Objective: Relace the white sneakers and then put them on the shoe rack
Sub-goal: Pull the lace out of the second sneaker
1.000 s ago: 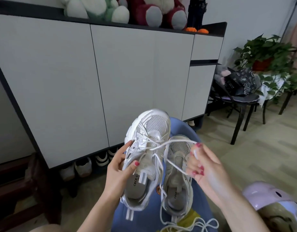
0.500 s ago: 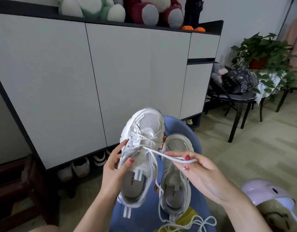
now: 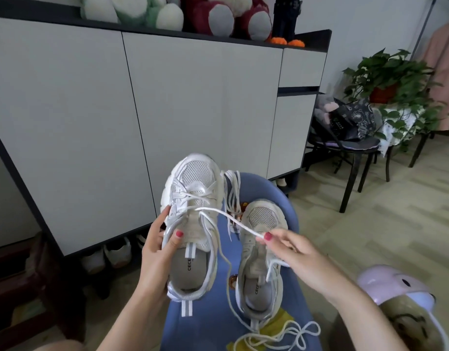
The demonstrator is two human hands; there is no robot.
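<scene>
- Left hand (image 3: 156,252) grips the held sneaker (image 3: 191,224) by its side, thumb curled over the tongue, fingers wrapped round the outer edge; the shoe is raised, toe pointing up and away.
- Insole print in that shoe reads "CECE", the rest cut off by the collar.
- Right hand (image 3: 298,259) pinches the lace (image 3: 231,219) between thumb and fingertips, near the lace's end.
- The lace runs taut from the held sneaker's eyelets, rightward and down to the pinch, crossing above the second sneaker (image 3: 262,257).
- Another strand hangs loose from the held sneaker, down between the two shoes.
- Second sneaker lies on the blue seat (image 3: 289,206), just right of the held one, toe away; its insole carries the same kind of print, too small to read fully.
- Its own loose lace (image 3: 281,335) coils on the seat below its heel, over a yellow patch.
- More flat lace ends trail over the seat's top edge, beside the held sneaker's toe.
- Behind stands the cabinet (image 3: 193,102), white doors shut; shoes (image 3: 117,252) sit in the open gap under it.
- Plush toys (image 3: 167,13) line the cabinet top.
- Right of it: a dark chair (image 3: 350,148) with a bag on it, then a potted plant (image 3: 388,77).
- A pink helmet-like object (image 3: 393,287) sits at the lower right, near the right forearm.
</scene>
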